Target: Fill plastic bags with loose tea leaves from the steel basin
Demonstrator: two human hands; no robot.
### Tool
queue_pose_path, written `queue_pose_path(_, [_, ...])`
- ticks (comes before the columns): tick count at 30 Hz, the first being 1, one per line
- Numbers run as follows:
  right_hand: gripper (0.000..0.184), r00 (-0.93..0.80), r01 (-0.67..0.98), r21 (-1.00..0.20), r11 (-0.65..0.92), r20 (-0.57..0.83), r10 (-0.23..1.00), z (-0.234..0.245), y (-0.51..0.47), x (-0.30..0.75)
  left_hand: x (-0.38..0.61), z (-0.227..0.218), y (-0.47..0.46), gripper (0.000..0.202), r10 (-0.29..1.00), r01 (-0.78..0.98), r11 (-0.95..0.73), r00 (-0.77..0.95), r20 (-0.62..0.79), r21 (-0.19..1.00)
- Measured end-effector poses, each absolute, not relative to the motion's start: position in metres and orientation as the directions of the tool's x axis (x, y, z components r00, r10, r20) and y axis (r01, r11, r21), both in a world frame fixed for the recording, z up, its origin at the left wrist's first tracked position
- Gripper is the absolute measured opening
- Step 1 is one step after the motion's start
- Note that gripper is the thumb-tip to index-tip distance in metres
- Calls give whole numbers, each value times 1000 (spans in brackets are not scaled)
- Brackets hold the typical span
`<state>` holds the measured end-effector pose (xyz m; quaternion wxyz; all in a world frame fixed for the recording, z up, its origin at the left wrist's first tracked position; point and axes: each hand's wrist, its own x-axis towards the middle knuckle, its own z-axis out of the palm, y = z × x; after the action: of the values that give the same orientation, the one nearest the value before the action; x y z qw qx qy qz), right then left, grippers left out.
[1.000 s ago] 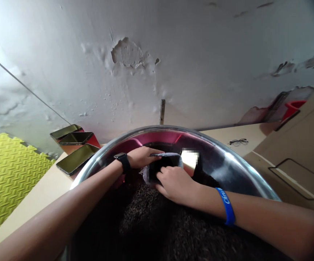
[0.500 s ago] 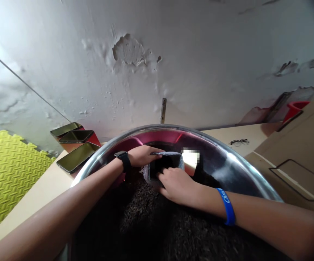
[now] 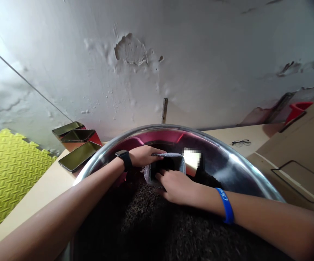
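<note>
Inside a large shiny metal basin [image 3: 227, 156] lies a heap of dark, loose tea leaves [image 3: 142, 206]. A square-mouthed container lined with a plastic bag [image 3: 182, 163] stands among the leaves, its opening dark within. My left hand [image 3: 143, 156], below a black watch, is closed on the bag-lined rim at the far left corner. At the near side, my right hand [image 3: 177, 185] has its fingers over the edge into the opening and its thumb outside, closed on that wall. Its fingertips are partly hidden. Beside the container sits a bright, pixelated tin [image 3: 191, 165].
Several open rectangular tins [image 3: 80, 156] stand left of the basin on a pale table [image 3: 37, 203]. Yellow foam matting [image 3: 7, 181] lies farther left. Eyeglasses [image 3: 241, 143] rest at right, near a cardboard box [image 3: 303, 145] and a red container [image 3: 298, 110]. A peeling wall [image 3: 200, 65] rises behind.
The view has shifted slightly, so everything sits a little farther right. The right hand's fingers have moved slightly at the container's opening; the left hand keeps its hold on the rim.
</note>
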<state>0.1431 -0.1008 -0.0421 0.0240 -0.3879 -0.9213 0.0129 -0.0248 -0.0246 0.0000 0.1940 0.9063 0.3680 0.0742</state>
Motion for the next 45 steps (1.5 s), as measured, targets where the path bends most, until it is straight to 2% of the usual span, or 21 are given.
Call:
queue_pose_path(2, [37, -682, 731, -28, 682, 14, 731, -45, -99, 144, -26, -1, -23, 42, 700, 644, -654, 714, -5, 397])
queue_pose_path(6, [39, -682, 730, 9, 684, 79, 727, -47, -98, 143, -26, -3, -21, 42, 698, 640, -653, 716, -5, 405])
queue_pose_path(10, [31, -696, 716, 17, 698, 92, 712, -45, -99, 143, -26, -3, -20, 42, 695, 636, -651, 719, -9, 414])
queue_pose_path(19, [36, -737, 672, -79, 736, 23, 675, -44, -98, 147, -27, -5, -20, 45, 693, 633, -656, 721, -5, 410])
queue_pose_path(45, [41, -772, 634, -86, 769, -1, 636, -41, -97, 149, -24, -4, -23, 43, 691, 631, -649, 723, -18, 425])
